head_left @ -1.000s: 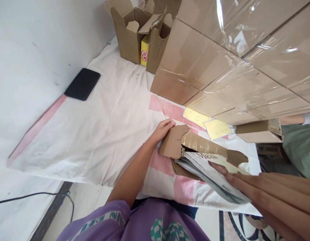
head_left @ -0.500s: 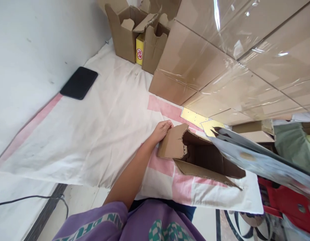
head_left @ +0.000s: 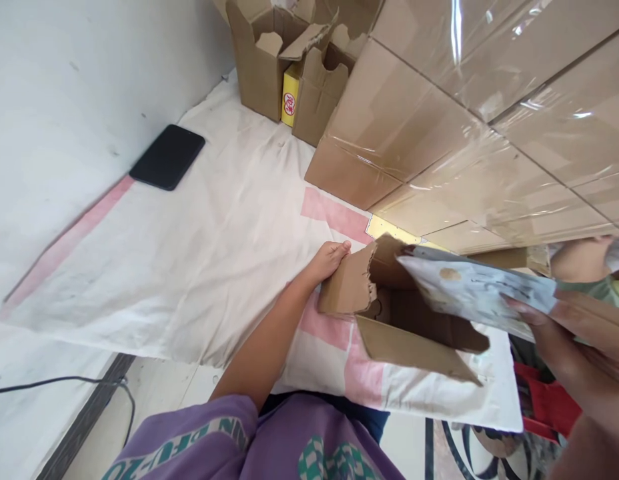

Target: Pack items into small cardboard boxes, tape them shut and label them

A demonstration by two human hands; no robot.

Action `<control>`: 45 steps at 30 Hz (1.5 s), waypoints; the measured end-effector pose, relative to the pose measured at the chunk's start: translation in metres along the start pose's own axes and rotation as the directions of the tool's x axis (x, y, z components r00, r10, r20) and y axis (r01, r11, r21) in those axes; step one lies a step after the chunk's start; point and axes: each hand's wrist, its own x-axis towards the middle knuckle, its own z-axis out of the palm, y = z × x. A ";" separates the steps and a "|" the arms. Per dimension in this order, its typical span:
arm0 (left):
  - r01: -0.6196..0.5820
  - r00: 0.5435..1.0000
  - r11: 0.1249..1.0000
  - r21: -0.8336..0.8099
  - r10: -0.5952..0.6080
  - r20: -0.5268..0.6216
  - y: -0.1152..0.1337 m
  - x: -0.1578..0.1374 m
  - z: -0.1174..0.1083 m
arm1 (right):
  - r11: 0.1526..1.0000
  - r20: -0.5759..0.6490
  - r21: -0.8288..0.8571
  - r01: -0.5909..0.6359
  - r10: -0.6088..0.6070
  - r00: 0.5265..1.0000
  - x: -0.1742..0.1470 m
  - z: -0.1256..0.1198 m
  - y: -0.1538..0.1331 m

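Observation:
An open cardboard box (head_left: pixel 419 347) lies in front of me, its flaps spread and its opening facing up toward me. My left hand (head_left: pixel 332 260) grips the box's left end, fingers curled round the far corner. From the right, my right hand (head_left: pixel 564 340) pinches a few flat, pale printed packets (head_left: pixel 469 287), which look like thin pouches; I cannot make out their print. They slant over the box's right part, and their far left corner is above the opening. The inside of the box is partly hidden behind them.
A wall of taped cardboard cartons (head_left: pixel 429 127) stands at the back right. Open boxes (head_left: pixel 264 67) with a yellow carton (head_left: pixel 289 97) are at the back. A black phone (head_left: pixel 168 157) lies by the wall. Yellow cards (head_left: pixel 392 229) lie behind the box. Another person's arm (head_left: pixel 579 259) shows at right.
My right hand has come into view at the right, and the packets have swung left and over the box opening. My left hand still grips the box. The view has shifted slightly.

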 end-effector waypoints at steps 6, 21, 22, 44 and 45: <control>0.003 1.000 1.000 -0.002 -0.003 0.011 -0.001 0.001 0.000 | 0.956 0.316 0.028 0.292 -0.285 0.905 -0.002 0.002 0.003; 0.014 0.998 0.999 0.042 -0.016 0.059 0.002 -0.003 -0.001 | 0.891 0.776 -0.208 0.403 -0.100 0.622 -0.002 0.063 -0.046; 0.015 0.998 0.999 0.041 -0.018 0.060 0.002 -0.002 -0.001 | 0.895 0.780 -0.214 0.393 -0.086 0.620 0.000 0.065 -0.046; -0.262 0.952 0.965 0.021 0.254 0.173 0.027 -0.022 -0.005 | 0.813 -0.111 0.312 -0.492 0.545 0.831 -0.114 0.058 -0.014; -0.278 0.942 0.960 0.019 0.269 0.200 0.029 -0.026 -0.005 | 0.744 -0.073 0.381 -0.549 0.616 0.784 -0.127 0.067 -0.012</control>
